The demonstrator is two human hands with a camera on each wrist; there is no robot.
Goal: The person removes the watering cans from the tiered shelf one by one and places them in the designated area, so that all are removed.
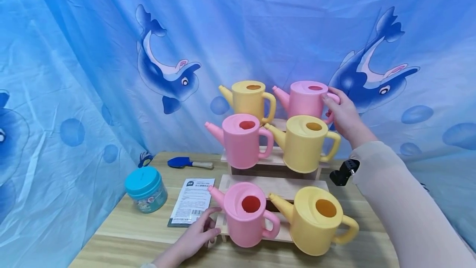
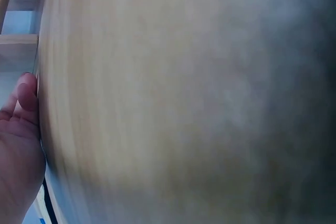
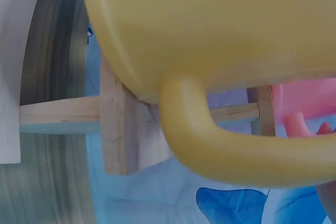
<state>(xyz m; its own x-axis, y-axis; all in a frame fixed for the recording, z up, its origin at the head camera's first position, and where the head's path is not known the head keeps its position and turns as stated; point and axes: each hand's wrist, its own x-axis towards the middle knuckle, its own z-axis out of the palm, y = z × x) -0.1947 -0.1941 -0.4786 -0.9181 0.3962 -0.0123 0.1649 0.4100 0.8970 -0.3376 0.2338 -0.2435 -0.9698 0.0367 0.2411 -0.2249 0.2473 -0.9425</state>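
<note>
A stepped wooden stand [image 1: 238, 182] carries watering cans in two colours, one pink and one yellow on each tier. On the top tier, my right hand [image 1: 345, 115] grips the handle of the pink watering can [image 1: 305, 101]; its base is hidden behind the yellow watering can [image 1: 303, 146] of the middle tier. That yellow can fills much of the right wrist view. My left hand [image 1: 195, 235] is at the left end of the lowest tier, close to the front pink watering can [image 1: 243, 222], its fingers loosely bent. Whether it touches the stand cannot be told.
Left of the stand lie a white packet [image 1: 191, 199] and a blue-bladed trowel [image 1: 189, 163]. A turquoise lidded jar [image 1: 146, 189] stands further left on the wooden table [image 1: 122, 235]. Behind hangs a blue dolphin-print curtain [image 1: 238, 32].
</note>
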